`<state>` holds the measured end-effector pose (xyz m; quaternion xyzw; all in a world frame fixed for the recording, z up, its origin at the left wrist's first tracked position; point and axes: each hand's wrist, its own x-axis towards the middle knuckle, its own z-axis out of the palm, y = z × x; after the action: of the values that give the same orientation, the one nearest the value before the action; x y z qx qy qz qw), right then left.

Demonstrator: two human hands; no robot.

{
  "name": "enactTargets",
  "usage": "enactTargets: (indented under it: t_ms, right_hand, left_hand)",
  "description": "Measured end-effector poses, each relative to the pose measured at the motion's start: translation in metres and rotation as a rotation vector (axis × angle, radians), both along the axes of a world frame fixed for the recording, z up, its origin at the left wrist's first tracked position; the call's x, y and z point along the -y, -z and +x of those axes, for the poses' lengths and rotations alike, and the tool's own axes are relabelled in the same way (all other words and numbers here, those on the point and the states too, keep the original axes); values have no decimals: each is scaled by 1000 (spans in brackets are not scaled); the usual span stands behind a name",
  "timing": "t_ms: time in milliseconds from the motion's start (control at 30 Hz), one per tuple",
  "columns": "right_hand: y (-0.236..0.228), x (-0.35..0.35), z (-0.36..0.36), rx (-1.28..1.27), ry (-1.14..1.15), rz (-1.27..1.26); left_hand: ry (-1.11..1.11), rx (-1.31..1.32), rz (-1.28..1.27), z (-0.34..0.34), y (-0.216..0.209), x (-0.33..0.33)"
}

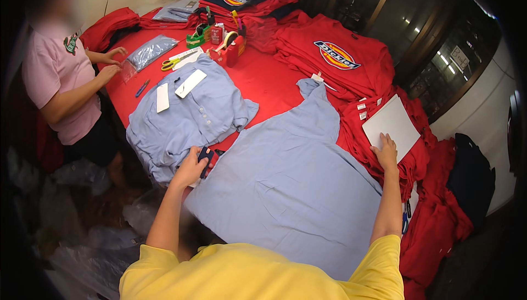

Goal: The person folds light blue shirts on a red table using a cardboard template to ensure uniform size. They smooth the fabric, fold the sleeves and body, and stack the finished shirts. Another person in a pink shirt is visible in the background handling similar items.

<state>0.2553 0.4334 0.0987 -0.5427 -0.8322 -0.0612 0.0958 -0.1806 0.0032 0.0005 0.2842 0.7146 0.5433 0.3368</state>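
Note:
A light blue shirt lies spread face down in front of me, its collar end pointing to the far right. Near its left edge, my left hand is closed round a small dark blue object whose kind I cannot make out. My right hand rests with fingers spread on the lower edge of a white rectangular board, which lies on a stack of red garments. Beyond my left hand sits a folded light blue shirt with buttons and two white hang tags.
Across the red table are yellow-handled scissors, a blue pen-like tool, tape dispensers and a bagged shirt. A person in pink stands at the left with hands by the bag. Red shirts are piled at the right.

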Motion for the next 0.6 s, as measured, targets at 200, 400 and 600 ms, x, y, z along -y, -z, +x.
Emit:
enactTargets:
  t_ms: [200,400,600]
  right_hand:
    - [3,-18,22,-64,-222,55]
    - [-4,-22,22,-152,77,277]
    - [-56,22,29,-727,93,633]
  left_hand:
    - [234,-135,-129,0,-25,11]
    - [177,-446,-256,-7,-52,16]
    - [12,-950,-188,8,-42,8]
